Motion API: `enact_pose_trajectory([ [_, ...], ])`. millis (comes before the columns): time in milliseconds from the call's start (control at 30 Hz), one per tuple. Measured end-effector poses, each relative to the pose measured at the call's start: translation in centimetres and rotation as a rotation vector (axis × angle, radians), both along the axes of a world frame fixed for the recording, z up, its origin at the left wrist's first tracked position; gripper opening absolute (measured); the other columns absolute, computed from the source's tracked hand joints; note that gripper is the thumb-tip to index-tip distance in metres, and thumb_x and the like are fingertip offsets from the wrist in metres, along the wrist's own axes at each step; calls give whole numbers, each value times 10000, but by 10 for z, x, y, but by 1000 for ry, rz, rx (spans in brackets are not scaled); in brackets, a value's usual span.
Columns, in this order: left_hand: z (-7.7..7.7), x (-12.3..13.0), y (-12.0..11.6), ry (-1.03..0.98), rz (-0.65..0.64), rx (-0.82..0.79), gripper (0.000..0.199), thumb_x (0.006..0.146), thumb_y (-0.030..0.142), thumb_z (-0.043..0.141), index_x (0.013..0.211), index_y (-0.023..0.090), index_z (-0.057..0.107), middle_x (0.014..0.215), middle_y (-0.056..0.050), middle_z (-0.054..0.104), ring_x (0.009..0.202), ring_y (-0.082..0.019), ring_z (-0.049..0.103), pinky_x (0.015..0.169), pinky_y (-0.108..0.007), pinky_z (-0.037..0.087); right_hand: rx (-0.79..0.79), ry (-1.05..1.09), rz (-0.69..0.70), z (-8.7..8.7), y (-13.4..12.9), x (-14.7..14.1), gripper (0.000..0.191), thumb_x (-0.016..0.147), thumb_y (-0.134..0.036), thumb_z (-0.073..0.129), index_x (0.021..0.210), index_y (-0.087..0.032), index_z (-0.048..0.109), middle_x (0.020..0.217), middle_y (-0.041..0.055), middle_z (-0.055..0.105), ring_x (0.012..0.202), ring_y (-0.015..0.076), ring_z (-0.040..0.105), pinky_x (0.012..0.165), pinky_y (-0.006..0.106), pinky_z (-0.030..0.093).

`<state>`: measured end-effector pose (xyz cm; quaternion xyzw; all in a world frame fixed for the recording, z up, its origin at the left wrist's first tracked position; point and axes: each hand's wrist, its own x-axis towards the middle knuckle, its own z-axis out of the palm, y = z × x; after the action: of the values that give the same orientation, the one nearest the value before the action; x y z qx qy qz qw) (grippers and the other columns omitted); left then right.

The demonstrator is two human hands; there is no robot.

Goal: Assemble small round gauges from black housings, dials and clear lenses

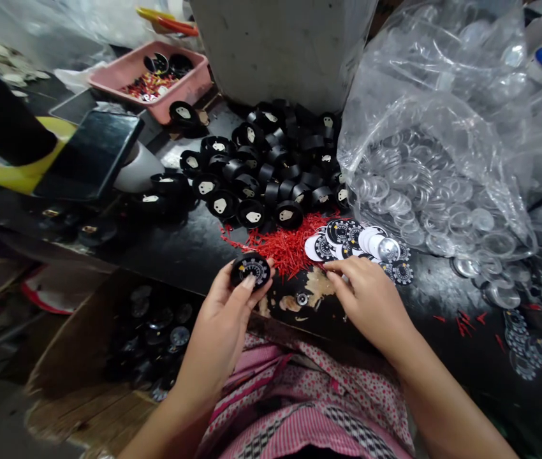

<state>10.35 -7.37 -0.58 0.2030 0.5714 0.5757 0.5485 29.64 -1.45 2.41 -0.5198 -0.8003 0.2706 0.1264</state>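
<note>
My left hand [233,299] is closed around a black round gauge [250,270], its dial with white markings turned up and my thumb lying on the face. My right hand [366,293] is held low over the table, fingers reaching to the edge of a heap of red pointers [285,245]; its thumb and index fingertip look apart. Just beyond that hand lies a spread of printed dial discs [342,239], some showing white backs. Behind the red heap, many black round housings [252,213] are piled, several with pale plates inside.
Clear round covers [409,185] fill a plastic bag at the right. A pink tray [151,108] with small parts stands back left, near a phone [92,153] on a stand. Below the table edge, a cardboard box [70,344] holds gauges. Loose red pointers [465,322] lie right.
</note>
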Motion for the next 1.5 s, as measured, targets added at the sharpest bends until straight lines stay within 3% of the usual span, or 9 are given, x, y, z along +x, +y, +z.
enact_pose_trajectory([
  [133, -1, 8, 25, -191, -46, 33, 287, 854, 295, 676, 1131, 222, 656, 1237, -77, 697, 1243, -249, 598, 1102, -417, 442, 116, -231, 37, -7, 10, -2, 274, 949, -156, 483, 1150, -156, 669, 1016, 126, 665, 958, 302, 597, 821, 467, 437],
  [300, -3, 16, 39, -242, -80, 54, 274, 848, 273, 681, 1115, 217, 658, 1227, -76, 688, 1216, -246, 606, 1053, -403, 483, 82, -93, 11, -6, 2, 11, 204, 945, -147, 494, 1051, -169, 667, 997, 92, 661, 963, 258, 604, 851, 429, 439],
  [400, -1, 12, 29, -152, -35, 45, 278, 861, 288, 672, 1135, 248, 651, 1193, -50, 700, 1107, -224, 657, 953, -365, 539, 66, -103, -20, 0, -3, 14, 133, 932, -153, 517, 963, -182, 643, 951, 74, 672, 923, 244, 611, 830, 414, 429],
  [533, 6, 8, 5, -176, -92, -28, 235, 868, 268, 678, 1100, 237, 659, 1122, -47, 733, 1020, -206, 692, 868, -299, 561, 13, -217, 70, 3, -3, -1, 139, 952, -208, 521, 887, -190, 643, 902, 78, 694, 885, 250, 632, 784, 410, 410],
  [700, 5, 14, -13, -301, -104, -50, 164, 881, 237, 673, 1045, 226, 661, 1096, -41, 748, 1075, -184, 680, 942, -280, 538, 74, -383, 74, 0, -3, -22, 173, 935, -207, 523, 808, -164, 632, 839, 116, 686, 792, 268, 628, 709, 407, 382],
  [933, 6, 34, -9, -297, -135, 35, 219, 909, 276, 637, 1123, 235, 662, 1184, -34, 713, 1161, -207, 638, 1018, -321, 500, 109, -48, 36, -1, -9, -14, 62, 893, -171, 616, 831, -170, 619, 815, 37, 672, 748, 204, 593, 729, 366, 373],
  [1200, 12, 34, 4, -316, -64, 48, 328, 910, 298, 622, 1234, 270, 581, 1121, -48, 738, 1082, -220, 686, 1012, -401, 506, 71, 352, -60, 8, -17, -8, 119, 941, -221, 575, 830, -192, 610, 774, 1, 651, 740, 161, 577, 719, 319, 404],
  [1367, 2, 39, 8, -87, -245, 21, 287, 890, 322, 643, 1174, 282, 630, 1204, -22, 697, 1104, -202, 650, 1006, -345, 485, 74, 299, -13, 16, -16, -11, 115, 947, -178, 553, 861, -185, 630, 812, 15, 653, 782, 170, 579, 755, 334, 395],
  [1500, 6, 43, 6, 36, -286, 87, 265, 915, 294, 607, 1179, 299, 620, 1212, 9, 683, 1148, -158, 616, 1033, -287, 451, 33, 242, -26, 18, -15, -10, 141, 937, -173, 562, 810, -188, 623, 795, 13, 637, 768, 173, 568, 752, 339, 382],
])
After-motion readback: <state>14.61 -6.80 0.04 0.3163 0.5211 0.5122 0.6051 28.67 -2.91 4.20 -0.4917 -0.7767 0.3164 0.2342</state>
